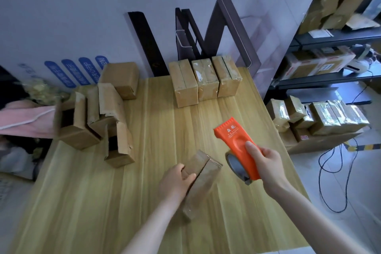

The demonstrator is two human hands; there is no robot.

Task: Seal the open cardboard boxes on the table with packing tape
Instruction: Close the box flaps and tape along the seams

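My left hand (175,181) grips a small cardboard box (203,179) near the middle front of the wooden table (82,202); glossy tape covers its top seam. My right hand (266,163) holds an orange tape dispenser (237,144) with a roll of tape, just right of the box and apart from it. Several open boxes (92,121) with raised flaps stand at the left of the table. Three taped boxes (206,78) stand in a row at the far edge.
A large white cardboard sheet (72,27) leans behind the table. Dark shelves (329,76) with taped parcels stand at the right, with more parcels (321,117) and black cables (334,171) on the floor. Pink cloth (26,117) lies at the left.
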